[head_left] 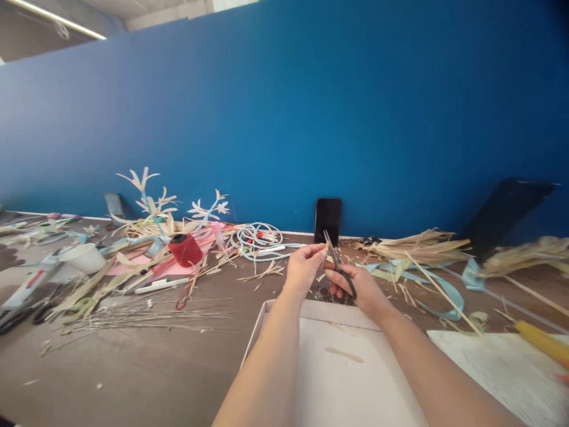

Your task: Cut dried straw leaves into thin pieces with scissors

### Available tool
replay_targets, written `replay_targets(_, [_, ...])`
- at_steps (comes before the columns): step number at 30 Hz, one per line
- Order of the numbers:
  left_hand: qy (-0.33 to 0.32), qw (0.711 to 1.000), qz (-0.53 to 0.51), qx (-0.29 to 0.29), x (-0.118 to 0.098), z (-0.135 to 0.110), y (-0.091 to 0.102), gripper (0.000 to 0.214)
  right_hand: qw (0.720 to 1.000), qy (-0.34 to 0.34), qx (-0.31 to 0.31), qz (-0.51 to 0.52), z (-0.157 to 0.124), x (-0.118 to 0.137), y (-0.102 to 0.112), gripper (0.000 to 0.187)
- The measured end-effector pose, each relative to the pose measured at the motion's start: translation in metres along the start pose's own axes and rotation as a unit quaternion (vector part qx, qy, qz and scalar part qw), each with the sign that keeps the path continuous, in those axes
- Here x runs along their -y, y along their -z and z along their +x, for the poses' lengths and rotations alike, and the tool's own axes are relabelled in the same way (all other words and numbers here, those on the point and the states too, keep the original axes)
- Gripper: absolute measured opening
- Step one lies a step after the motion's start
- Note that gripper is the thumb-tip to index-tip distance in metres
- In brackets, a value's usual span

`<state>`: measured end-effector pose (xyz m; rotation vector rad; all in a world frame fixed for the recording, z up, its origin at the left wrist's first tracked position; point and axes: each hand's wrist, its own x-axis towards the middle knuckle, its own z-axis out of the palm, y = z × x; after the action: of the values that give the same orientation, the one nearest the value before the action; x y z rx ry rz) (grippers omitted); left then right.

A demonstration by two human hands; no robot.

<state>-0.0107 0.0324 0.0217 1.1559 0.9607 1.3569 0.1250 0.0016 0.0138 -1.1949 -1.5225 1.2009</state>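
My left hand is closed in a pinch on a small pale strip of dried leaf, held up above the far edge of a shallow white box lid. My right hand grips black-handled scissors, with the blades pointing up and touching the strip. A cut pale strip lies inside the box lid, between my forearms.
Dried leaf strips and thin sticks litter the brown table. A red thread spool, a white cup, coiled blue cord and straw flowers lie at the left. A black phone leans on the blue wall. Light blue ribbon lies right.
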Motion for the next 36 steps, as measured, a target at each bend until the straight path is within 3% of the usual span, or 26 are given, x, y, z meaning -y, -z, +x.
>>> replay_targets(23, [-0.005, 1.0, 0.002, 0.005, 0.0023, 0.0002, 0.0006, 0.034, 1.0, -0.004, 0.014, 0.013, 0.0008, -0.0005, 0.0018, 0.047])
replay_targets(33, [0.001, 1.0, -0.015, -0.001, 0.0007, -0.0004, 0.0, 0.033, 1.0, -0.004, -0.015, 0.015, 0.0025, -0.0031, -0.0012, 0.045])
replay_targets(36, [-0.001, 1.0, -0.007, -0.002, 0.0022, -0.0005, 0.0006, 0.03, 0.997, 0.0, -0.061, 0.045, 0.004, -0.0061, -0.0005, 0.043])
